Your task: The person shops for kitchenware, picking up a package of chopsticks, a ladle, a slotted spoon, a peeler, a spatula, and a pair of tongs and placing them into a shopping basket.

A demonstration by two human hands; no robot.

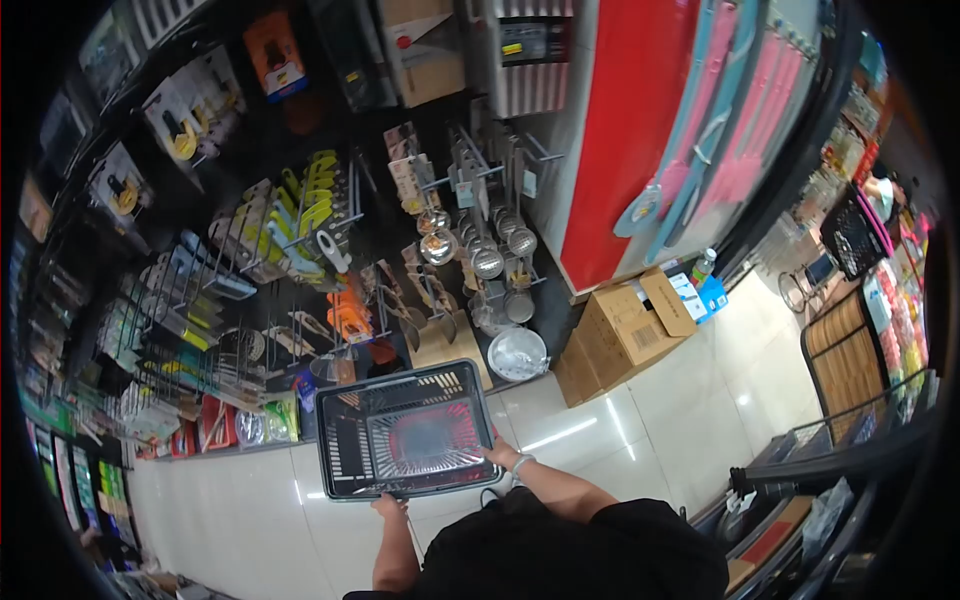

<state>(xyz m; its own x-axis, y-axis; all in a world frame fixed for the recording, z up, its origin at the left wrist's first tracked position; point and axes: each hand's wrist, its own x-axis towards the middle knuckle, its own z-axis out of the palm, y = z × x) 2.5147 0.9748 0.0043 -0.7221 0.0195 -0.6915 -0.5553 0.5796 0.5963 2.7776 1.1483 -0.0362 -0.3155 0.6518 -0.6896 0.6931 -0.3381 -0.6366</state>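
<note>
A dark shopping basket (425, 440) was out in front of the person's body, above the tiled floor (240, 500), with its open top facing up and its far side close to the foot of a display of kitchen tools. The right hand (503, 455) was closed on the basket's right side, near the corner closest to the body, and a pale bracelet (519, 462) circled the wrist. The left hand (391, 505) held the near rim, left of the middle, its fingers bent against the edge; how far they curled underneath could not be told. The person's black clothing (570, 550) filled the area just behind.

Just beyond the basket's far right corner lay a round, shiny item (518, 354) in clear wrapping. An orange item (348, 316) hung beyond the far rim. Higher on the display, metal strainers (487, 262) hung in rows from hooks, and utensils with yellow-green handles (317, 195) hung to their left. To the right of the display, a cardboard box (640, 325) stood on the floor by a red panel (620, 150), with a green-capped bottle (704, 265) near it. Far right, well apart, was a black basket with a pink edge (855, 240).
</note>
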